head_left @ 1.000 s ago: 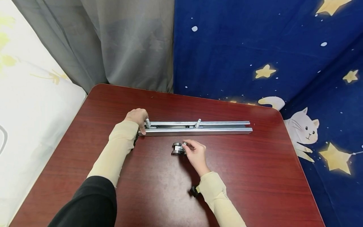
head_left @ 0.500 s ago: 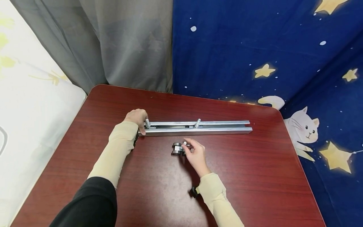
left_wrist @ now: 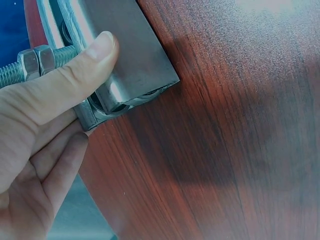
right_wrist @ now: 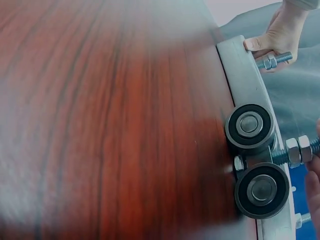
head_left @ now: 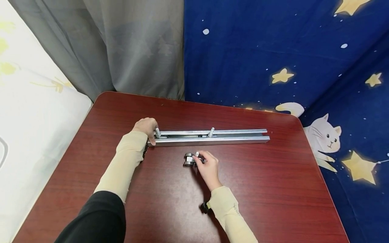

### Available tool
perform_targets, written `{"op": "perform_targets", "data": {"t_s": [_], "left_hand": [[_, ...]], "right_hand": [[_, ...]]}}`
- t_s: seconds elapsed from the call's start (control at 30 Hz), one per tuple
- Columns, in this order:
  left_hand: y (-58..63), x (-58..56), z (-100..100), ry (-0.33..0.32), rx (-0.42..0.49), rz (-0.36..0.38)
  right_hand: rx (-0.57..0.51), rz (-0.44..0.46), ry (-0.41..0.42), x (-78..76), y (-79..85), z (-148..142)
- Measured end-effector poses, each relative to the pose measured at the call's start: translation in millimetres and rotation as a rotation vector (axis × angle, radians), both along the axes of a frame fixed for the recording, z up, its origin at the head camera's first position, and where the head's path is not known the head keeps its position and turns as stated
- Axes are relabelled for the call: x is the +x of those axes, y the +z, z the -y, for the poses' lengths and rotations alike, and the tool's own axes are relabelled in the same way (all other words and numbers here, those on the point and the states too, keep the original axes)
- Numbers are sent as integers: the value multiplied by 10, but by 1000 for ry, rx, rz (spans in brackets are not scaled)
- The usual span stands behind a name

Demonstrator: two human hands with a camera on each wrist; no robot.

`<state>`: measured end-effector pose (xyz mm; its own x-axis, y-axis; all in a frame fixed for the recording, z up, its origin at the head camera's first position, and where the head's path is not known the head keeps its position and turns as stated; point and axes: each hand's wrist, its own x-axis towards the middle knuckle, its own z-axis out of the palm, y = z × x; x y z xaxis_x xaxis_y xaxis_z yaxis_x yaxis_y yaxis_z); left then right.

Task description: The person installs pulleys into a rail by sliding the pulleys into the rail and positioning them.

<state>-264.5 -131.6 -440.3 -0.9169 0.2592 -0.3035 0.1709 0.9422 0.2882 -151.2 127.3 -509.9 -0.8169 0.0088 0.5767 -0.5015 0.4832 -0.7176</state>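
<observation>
A long metal channel rail (head_left: 212, 141) lies across the table, its open slot facing up. My left hand (head_left: 145, 128) grips its left end, the thumb (left_wrist: 102, 47) on the side wall. Two threaded bolts stick up from the slot: one bolt (head_left: 157, 132) beside the left hand, the other bolt (head_left: 211, 132) near mid-rail. In front of the rail, my right hand (head_left: 209, 168) pinches the bolt of a roller trolley (head_left: 189, 159). The right wrist view shows this trolley's black-rimmed wheels (right_wrist: 250, 125) and the nuts (right_wrist: 299, 149) on its bolt; most of that hand is outside that view.
The reddish-brown wooden table (head_left: 273, 189) has rounded back corners. Behind it hang a grey curtain (head_left: 146, 50) and a blue star-patterned curtain (head_left: 243, 50). A white patterned surface (head_left: 36, 101) borders the left side.
My right hand has shifted slightly left and toward me, and its fingers have moved a little around the trolley's bolt. The left hand stays on the rail end.
</observation>
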Motion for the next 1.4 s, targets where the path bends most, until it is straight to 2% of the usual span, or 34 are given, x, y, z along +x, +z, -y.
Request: {"op": "perform_targets", "data": {"t_s": [0.5, 0.73, 1.13, 1.4], "left_hand": [[17, 10, -9, -3, 9, 1], [11, 7, 6, -5, 16, -2], [27, 0, 13, -54, 17, -16], [20, 5, 24, -86, 23, -24]], "right_hand": [[10, -66, -35, -63, 58, -97], [18, -86, -98, -113, 99, -283], [39, -79, -233, -186, 165, -666], [82, -55, -268, -223, 217, -924]]}}
